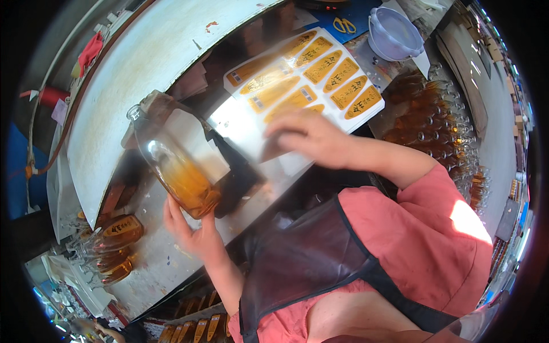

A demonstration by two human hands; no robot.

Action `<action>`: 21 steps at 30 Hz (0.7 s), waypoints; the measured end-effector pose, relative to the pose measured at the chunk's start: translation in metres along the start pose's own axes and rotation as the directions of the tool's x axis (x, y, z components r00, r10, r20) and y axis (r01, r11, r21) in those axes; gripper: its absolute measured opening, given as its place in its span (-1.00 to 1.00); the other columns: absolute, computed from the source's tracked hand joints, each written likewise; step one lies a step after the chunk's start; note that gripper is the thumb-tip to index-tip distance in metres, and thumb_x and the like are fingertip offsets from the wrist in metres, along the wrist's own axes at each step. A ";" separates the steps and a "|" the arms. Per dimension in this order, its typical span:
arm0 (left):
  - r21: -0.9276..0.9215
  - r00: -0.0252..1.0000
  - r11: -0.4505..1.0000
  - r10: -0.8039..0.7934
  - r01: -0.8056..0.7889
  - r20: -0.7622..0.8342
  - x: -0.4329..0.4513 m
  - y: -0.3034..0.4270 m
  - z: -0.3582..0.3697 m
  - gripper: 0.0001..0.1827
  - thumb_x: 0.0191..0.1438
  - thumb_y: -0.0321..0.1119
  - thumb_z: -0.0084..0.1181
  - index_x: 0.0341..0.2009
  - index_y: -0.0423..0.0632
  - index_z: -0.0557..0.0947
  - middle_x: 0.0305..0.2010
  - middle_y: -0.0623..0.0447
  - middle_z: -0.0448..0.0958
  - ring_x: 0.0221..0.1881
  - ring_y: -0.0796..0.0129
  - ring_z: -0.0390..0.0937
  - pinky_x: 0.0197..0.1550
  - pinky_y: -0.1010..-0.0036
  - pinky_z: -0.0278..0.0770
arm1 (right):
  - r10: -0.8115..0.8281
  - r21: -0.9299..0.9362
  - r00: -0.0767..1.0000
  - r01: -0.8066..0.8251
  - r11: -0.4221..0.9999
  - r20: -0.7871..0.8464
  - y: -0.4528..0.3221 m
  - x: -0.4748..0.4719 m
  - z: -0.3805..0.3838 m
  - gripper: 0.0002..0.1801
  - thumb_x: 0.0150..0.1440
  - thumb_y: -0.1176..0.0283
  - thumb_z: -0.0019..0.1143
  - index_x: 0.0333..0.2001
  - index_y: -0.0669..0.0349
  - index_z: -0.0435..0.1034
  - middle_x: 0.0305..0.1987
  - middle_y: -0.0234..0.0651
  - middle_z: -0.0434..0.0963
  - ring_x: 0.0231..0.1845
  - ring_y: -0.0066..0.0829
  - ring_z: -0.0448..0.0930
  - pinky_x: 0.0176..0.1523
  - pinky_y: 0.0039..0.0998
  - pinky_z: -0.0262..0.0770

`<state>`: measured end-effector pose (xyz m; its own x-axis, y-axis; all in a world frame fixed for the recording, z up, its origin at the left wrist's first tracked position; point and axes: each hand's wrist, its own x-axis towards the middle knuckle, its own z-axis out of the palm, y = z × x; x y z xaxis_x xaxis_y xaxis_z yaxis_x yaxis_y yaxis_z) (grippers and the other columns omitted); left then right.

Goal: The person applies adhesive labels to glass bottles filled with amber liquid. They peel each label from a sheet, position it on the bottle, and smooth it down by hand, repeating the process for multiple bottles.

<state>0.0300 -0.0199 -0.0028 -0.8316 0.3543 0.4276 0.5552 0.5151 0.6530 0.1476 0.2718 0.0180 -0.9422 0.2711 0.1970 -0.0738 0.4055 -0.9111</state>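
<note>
My left hand grips the base end of a glass bottle, clear at the neck and amber lower down. The bottle is tilted, its open mouth pointing up and left, beside a worn block-like support. My right hand is motion-blurred over a white label sheet. Between its thumb and fingers is a thin, flat brownish piece, too blurred to name. Gold oval-ended labels bearing dark writing lie in rows on the sheet; some are partly hidden by glare and my right hand.
Labelled amber bottles lie at the table's left. Many more bottles stand packed at the right. A pale purple bucket and yellow-handled scissors sit at the back. A white curved panel edges the far side.
</note>
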 end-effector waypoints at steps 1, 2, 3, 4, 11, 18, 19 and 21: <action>0.107 1.000 0.994 0.021 -0.020 -0.010 0.001 0.008 -0.003 -0.27 -0.03 -0.56 0.47 0.30 -0.10 0.57 0.34 -0.07 0.45 0.28 0.08 0.45 0.37 0.28 0.33 | 0.149 -0.001 0.988 -0.150 0.989 -0.042 0.004 -0.006 -0.018 -0.79 0.27 0.43 0.07 -0.16 0.25 0.61 -0.25 -0.31 0.68 -0.19 -0.41 0.68 0.01 -0.41 0.53; 0.187 0.987 0.969 0.156 -0.162 0.048 0.008 0.013 -0.004 -0.20 -0.18 -0.47 0.56 0.25 -0.09 0.62 0.34 -0.14 0.45 0.29 -0.09 0.41 0.33 0.12 0.36 | 0.265 -0.038 0.963 -0.267 0.963 -0.044 0.011 -0.012 -0.037 -0.79 0.27 0.41 0.08 -0.23 0.27 0.62 -0.30 -0.31 0.67 -0.21 -0.44 0.67 -0.02 -0.41 0.54; 0.206 0.973 0.952 0.213 -0.226 0.085 0.013 0.018 -0.001 -0.21 -0.18 -0.43 0.56 0.25 -0.09 0.62 0.33 -0.14 0.46 0.30 -0.11 0.40 0.34 0.09 0.34 | 0.381 -0.077 0.923 -0.385 0.920 -0.061 0.020 -0.020 -0.054 -0.76 0.27 0.38 0.09 -0.30 0.28 0.63 -0.36 -0.30 0.66 -0.23 -0.47 0.66 -0.05 -0.42 0.54; 0.224 0.956 0.931 0.267 -0.289 0.126 0.015 0.024 0.000 -0.22 -0.18 -0.40 0.57 0.24 -0.08 0.63 0.32 -0.15 0.46 0.31 -0.13 0.38 0.35 0.07 0.32 | 0.456 -0.215 0.880 -0.475 0.853 -0.134 0.029 -0.031 -0.070 -0.76 0.25 0.38 0.11 -0.31 0.28 0.63 -0.38 -0.26 0.66 -0.27 -0.41 0.67 -0.10 -0.37 0.56; -0.140 0.998 0.988 -0.060 0.065 0.035 0.043 0.033 0.025 -0.28 0.30 -0.37 0.06 0.53 -0.05 0.21 0.58 -0.24 0.11 0.52 -0.04 0.17 0.51 0.10 0.09 | 0.120 -0.803 0.924 -0.375 0.464 -0.362 0.055 -0.094 -0.093 -0.73 0.11 0.52 0.09 -0.12 0.24 0.63 -0.09 -0.14 0.66 -0.26 -0.09 0.71 -0.20 -0.21 0.66; -0.579 0.918 0.717 -0.355 0.388 0.175 0.048 0.034 0.034 -0.24 0.39 -0.37 -0.01 0.60 -0.05 0.03 0.59 -0.15 0.12 0.51 0.11 0.19 0.50 0.23 0.16 | -0.039 -0.839 0.969 -0.189 0.510 -0.242 0.072 -0.137 -0.108 -0.46 0.08 0.49 0.27 0.20 0.16 0.46 0.29 -0.18 0.55 -0.10 -0.16 0.72 -0.12 -0.23 0.69; -0.595 0.918 0.703 -0.349 0.391 0.191 0.049 0.032 0.033 -0.24 0.40 -0.37 -0.01 0.60 -0.06 0.02 0.59 -0.15 0.12 0.50 0.12 0.21 0.49 0.23 0.18 | -0.039 -0.856 0.968 -0.199 0.476 -0.247 0.081 -0.139 -0.117 -0.46 0.07 0.51 0.26 0.19 0.16 0.47 0.29 -0.17 0.54 -0.11 -0.15 0.72 -0.11 -0.22 0.69; -0.631 0.907 0.657 -0.355 0.414 0.225 0.050 0.028 0.032 -0.25 0.41 -0.37 -0.02 0.59 -0.08 0.02 0.59 -0.15 0.13 0.48 0.13 0.22 0.48 0.24 0.22 | -0.029 -0.868 0.972 -0.195 0.457 -0.234 0.095 -0.141 -0.131 -0.52 0.06 0.55 0.24 0.12 0.15 0.51 0.22 -0.19 0.59 -0.13 -0.15 0.72 -0.13 -0.24 0.68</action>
<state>0.0045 0.0372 0.0171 -0.9491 0.3146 0.0153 0.0136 -0.0073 0.9999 0.3164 0.3869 -0.0491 -0.8372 0.4554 0.3029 0.4336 0.8902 -0.1400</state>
